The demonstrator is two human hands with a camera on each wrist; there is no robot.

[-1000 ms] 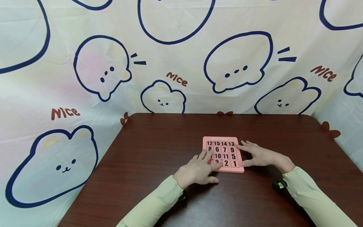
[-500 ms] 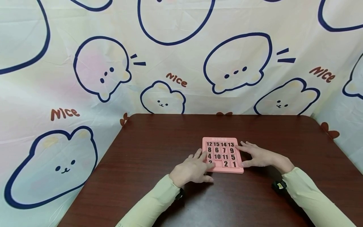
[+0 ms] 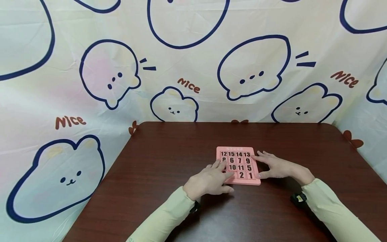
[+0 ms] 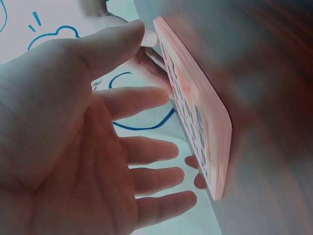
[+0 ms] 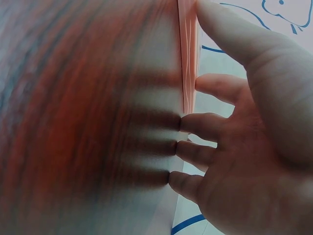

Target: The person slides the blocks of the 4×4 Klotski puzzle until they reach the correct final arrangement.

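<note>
A pink sliding number puzzle [image 3: 240, 181] lies flat on the table, with black-numbered square tiles. Over its lower left part reaches my left hand [image 3: 207, 181], fingers extended and spread, covering some tiles. Its index fingertip is above the bottom row, left of the 2 tile [image 3: 241, 175]; whether it touches, I cannot tell. In the left wrist view the other fingers [image 4: 156, 149] stand apart from the board. My right hand [image 3: 278, 167] is at the puzzle's right edge, thumb and index finger against the frame's side [image 5: 188, 58], the other fingertips down on the table.
The dark brown wooden table [image 3: 169, 148] extends around the puzzle on all sides. Behind it hangs a pale cloth [image 3: 208, 111] printed with blue-outlined bears and "Nice". A black strap device [image 3: 298, 197] sits on the right wrist.
My left hand drew back left off the tiles, then came right over them again. The 3 tile has shifted left, leaving a gap beside the 2. My right hand has stayed in place.
</note>
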